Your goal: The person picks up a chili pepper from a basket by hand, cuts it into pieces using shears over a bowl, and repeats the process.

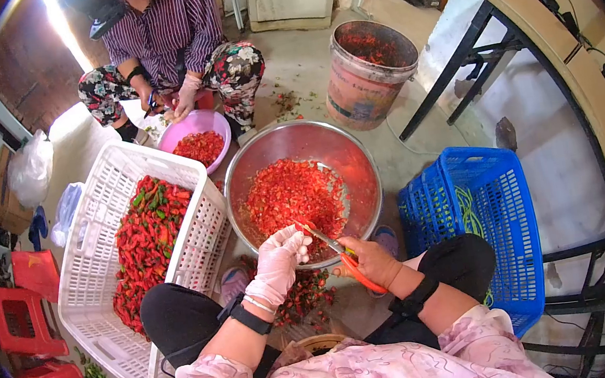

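Note:
My left hand (279, 261), in a white glove, pinches a red chili (300, 227) over the near rim of a big steel bowl (359, 155) of cut red chilies. My bare right hand (372, 260) grips orange-handled scissors (334, 245), with the blades angled up to the chili at my left fingertips. A white crate (91, 253) of whole red chilies lies to my left, against my knee.
A person in a striped shirt (173, 23) sits opposite, cutting over a pink bowl (186, 131) of chilies. A blue crate (507, 224) stands at my right, a dirty bucket (367, 71) behind the bowl, red stools (28, 321) at far left, and chili stems (308, 294) between my knees.

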The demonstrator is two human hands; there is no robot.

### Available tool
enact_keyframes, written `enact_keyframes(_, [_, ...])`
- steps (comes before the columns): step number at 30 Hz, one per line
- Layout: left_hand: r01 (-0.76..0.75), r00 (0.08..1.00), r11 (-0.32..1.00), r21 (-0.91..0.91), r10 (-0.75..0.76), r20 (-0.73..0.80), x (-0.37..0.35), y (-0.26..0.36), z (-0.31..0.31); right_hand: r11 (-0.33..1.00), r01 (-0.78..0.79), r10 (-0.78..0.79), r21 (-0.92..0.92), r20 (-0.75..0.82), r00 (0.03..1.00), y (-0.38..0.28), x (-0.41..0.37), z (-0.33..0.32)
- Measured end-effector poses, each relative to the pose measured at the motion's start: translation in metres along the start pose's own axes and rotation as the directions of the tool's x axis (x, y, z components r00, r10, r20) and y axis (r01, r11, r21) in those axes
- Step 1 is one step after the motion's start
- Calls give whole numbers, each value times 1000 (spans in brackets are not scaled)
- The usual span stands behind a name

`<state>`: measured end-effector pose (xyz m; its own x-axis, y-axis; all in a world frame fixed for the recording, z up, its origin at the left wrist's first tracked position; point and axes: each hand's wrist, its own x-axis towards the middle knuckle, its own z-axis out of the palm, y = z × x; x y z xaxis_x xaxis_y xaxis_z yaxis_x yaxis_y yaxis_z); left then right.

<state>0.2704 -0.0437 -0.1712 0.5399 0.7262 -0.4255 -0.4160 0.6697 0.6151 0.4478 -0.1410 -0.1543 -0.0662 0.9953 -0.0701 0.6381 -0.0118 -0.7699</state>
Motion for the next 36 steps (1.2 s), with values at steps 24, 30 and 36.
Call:
enact_keyframes(24, [-39, 999, 936, 351, 44, -5, -1, -4, 2, 946, -78, 62, -314, -60, 996, -2, 0, -2])
enact_keyframes(30, [-62, 998, 938, 342, 57, 26, 1, -5, -9, 958, -101, 87, 268, 64, 994, 15, 1, 0])
enact_keyframes(36, [-72, 989, 953, 296, 31, 142, 1, -4, -9, 976, 123, -132, 180, 37, 991, 14, 3, 4])
